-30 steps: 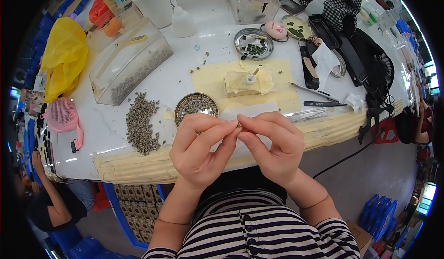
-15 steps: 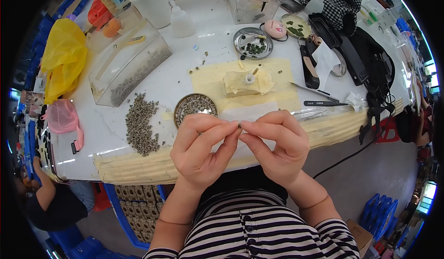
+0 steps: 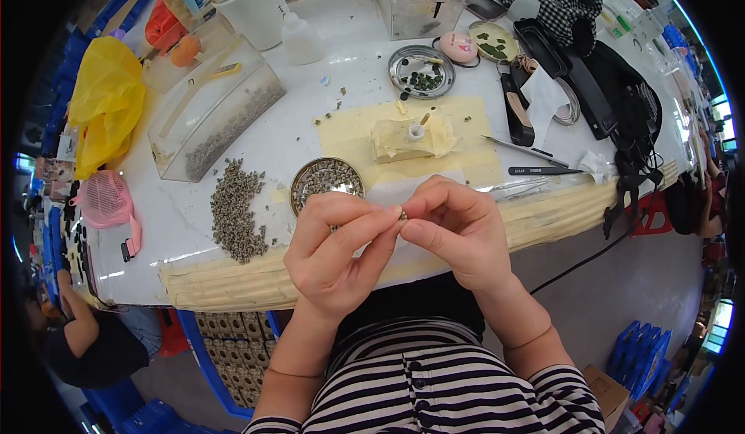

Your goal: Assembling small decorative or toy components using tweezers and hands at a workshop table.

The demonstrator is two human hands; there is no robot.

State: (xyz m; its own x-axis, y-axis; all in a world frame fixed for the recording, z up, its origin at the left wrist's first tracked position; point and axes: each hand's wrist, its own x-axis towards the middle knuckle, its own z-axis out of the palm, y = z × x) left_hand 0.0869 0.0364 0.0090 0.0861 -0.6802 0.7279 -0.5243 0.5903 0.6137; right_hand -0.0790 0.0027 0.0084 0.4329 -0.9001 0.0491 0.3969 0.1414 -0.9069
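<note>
My left hand [image 3: 334, 252] pinches a tiny metal part [image 3: 403, 216] between thumb and forefinger, above the table's front edge. From the other side, my right hand [image 3: 464, 240] closes its thumb and forefinger on the same part. It is too small for its exact kind to show. Just behind my left hand is a round tin [image 3: 327, 179] of small metal parts, partly covered by my fingers. To its left lies a loose pile of similar greyish parts [image 3: 238, 210]. A white sheet of paper lies under my hands.
A taped block [image 3: 403, 141] holds a small white nozzle-like piece. Tweezers [image 3: 543, 171] lie to the right. Farther back are a dish of dark green pieces [image 3: 421, 72], a clear bin [image 3: 217, 120], a white squeeze bottle [image 3: 301, 40] and a yellow bag [image 3: 107, 104].
My right hand has turned slightly, its thumb and forefinger shifting around the tiny part. More of the part shows between the fingertips now. My left hand has barely moved.
</note>
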